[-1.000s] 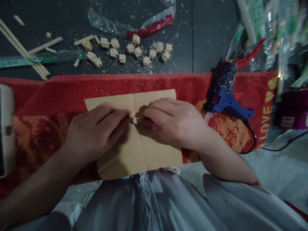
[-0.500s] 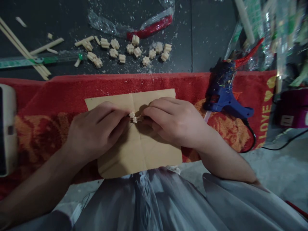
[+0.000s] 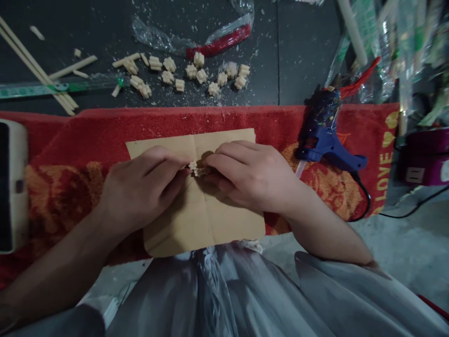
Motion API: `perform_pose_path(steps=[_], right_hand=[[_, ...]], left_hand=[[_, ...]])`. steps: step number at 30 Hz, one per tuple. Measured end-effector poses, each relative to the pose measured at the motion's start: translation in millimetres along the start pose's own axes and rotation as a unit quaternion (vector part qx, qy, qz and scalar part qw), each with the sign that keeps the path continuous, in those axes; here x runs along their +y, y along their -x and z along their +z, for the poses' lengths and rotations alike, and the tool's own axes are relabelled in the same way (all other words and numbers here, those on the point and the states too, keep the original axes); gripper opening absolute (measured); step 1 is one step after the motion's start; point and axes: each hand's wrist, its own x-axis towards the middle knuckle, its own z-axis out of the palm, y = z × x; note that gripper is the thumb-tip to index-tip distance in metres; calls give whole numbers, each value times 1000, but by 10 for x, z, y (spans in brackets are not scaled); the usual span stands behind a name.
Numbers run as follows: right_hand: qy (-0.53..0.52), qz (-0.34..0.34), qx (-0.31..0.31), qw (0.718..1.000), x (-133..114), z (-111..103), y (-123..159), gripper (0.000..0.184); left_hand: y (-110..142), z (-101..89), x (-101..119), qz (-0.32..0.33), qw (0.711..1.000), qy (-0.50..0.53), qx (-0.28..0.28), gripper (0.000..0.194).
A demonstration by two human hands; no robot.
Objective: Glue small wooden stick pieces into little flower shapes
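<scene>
Small pale clusters of short stick pieces (image 3: 194, 167), flower-shaped at the ends, sit between my fingertips and touch each other. My left hand (image 3: 140, 185) pinches them from the left, and its fingertips partly cover them. From the other side my right hand (image 3: 249, 175) also has its thumb and fingers closed on them, hiding that end. Both hands are just above a creased tan cardboard sheet (image 3: 175, 227), which lies on a red patterned towel (image 3: 168, 122).
Several similar clusters (image 3: 199, 59) lie with crumbs on the dark tabletop beyond the towel. Long thin sticks (image 3: 35, 63) are at far left. A blue glue gun (image 3: 324, 140) with its cord rests at right, near a purple box (image 3: 426, 157). A pale-cased device (image 3: 19, 187) lies at left.
The clusters between my fingertips have turned slightly and sit closer to my right fingers. Both hands keep their pinch; the whole view has shifted a little.
</scene>
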Motion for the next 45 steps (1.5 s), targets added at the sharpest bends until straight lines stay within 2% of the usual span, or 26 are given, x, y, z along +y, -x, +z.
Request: perform_pose_path(steps=[7, 20, 27, 30, 35, 41, 45], right_hand=[[27, -7, 19, 999, -7, 25, -11, 29], [15, -2, 8, 1000, -6, 30, -18, 27], [5, -12, 18, 1000, -1, 28, -22, 32], [-8, -12, 24, 1000, 4, 18, -19, 32], [-42, -26, 33, 998, 22, 11, -13, 25], [-101, -60, 71, 991, 24, -20, -35, 21], [-126, -85, 104, 983, 15, -63, -49, 18]], left_hand=[[22, -9, -12, -20, 1000, 8, -17, 13], [25, -12, -3, -53, 998, -6, -45, 27], [19, -13, 0, -61, 997, 13, -50, 28], [8, -30, -7, -70, 995, 47, -49, 22], [2, -59, -14, -59, 993, 98, -29, 22], [-10, -88, 1, -38, 990, 138, -5, 18], [-18, -94, 34, -55, 987, 151, 22, 14]])
